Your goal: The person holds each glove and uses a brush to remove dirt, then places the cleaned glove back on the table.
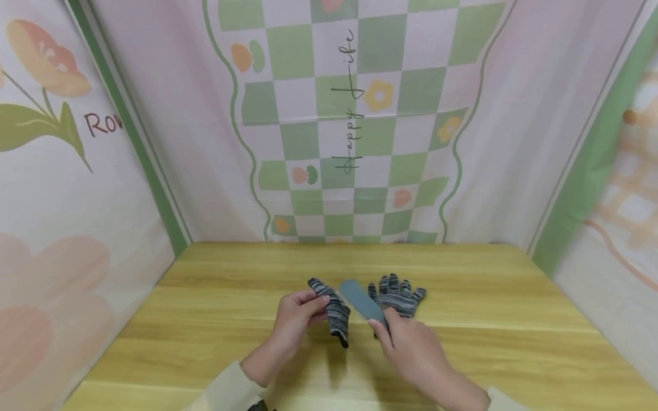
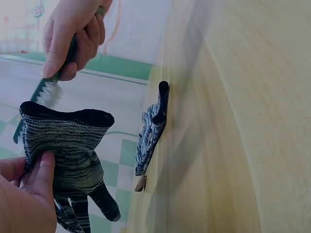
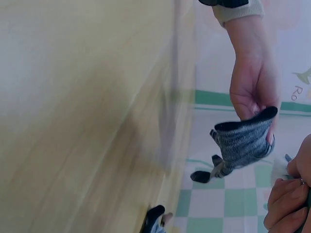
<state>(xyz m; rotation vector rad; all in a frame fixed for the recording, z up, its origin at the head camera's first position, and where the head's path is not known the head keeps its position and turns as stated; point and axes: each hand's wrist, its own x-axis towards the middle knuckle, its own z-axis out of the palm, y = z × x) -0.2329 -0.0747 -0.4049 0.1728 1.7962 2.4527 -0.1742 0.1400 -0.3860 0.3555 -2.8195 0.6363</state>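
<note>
Clearly, the left hand point(image 1: 295, 317) pinches a gray-and-black striped knit glove point(image 1: 336, 314) between thumb and fingers, holding it above the wooden table point(image 1: 205, 325) from the glove's nine o'clock side. Its black-lined cuff points to about six o'clock in the head view. At roughly four o'clock from that glove, the right hand point(image 1: 413, 345) has its fingers wrapped around the handle of a scrubbing brush point(image 1: 362, 299). The brush's blue-gray back faces up and its white bristles point(image 2: 48, 93) sit close to the glove (whether they touch it, I cannot tell). Around three o'clock, a second striped glove point(image 1: 396, 298) lies on the table, fingers toward twelve. Behind, a checkered curtain point(image 1: 336, 131) reads "Happy Life" sideways.
</note>
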